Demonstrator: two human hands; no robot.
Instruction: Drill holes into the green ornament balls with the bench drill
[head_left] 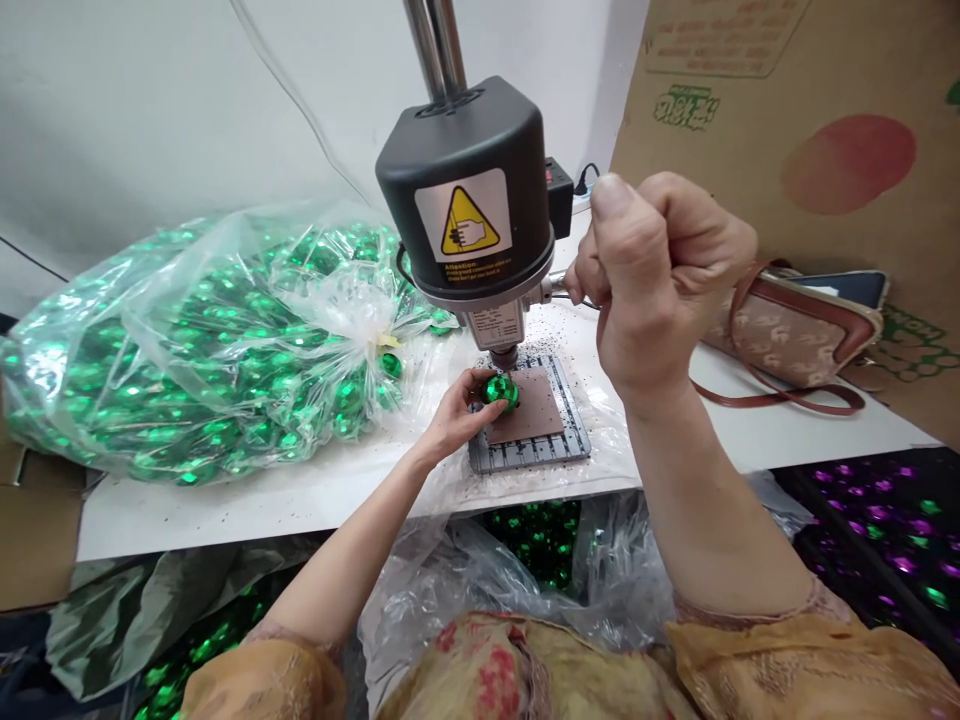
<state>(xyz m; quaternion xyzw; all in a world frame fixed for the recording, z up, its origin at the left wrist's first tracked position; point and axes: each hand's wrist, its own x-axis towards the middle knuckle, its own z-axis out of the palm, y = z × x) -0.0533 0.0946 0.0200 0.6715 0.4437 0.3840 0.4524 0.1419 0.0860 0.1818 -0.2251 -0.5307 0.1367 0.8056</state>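
Note:
Beneath the black drill press [472, 190], my left hand [461, 415] pinches a shiny green faceted ball [501, 393] from its left side. The ball sits just under the press's lower spindle end, over a brown board [529, 410] on the slotted grey base plate [581, 445]. Whether the spindle touches the ball cannot be made out. Raised at the right of the press, my right hand [660, 270] is closed in a fist around the feed lever [553, 285]. The lever's outer end is hidden by the fingers.
A clear plastic bag [210, 340] of green balls fills the table's left side. On the right lie a brown patterned handbag [802, 330] and strap, before a large cardboard box [720, 150]. Dark crumbs surround the base. More green and purple balls [885, 520] lie below the table edge.

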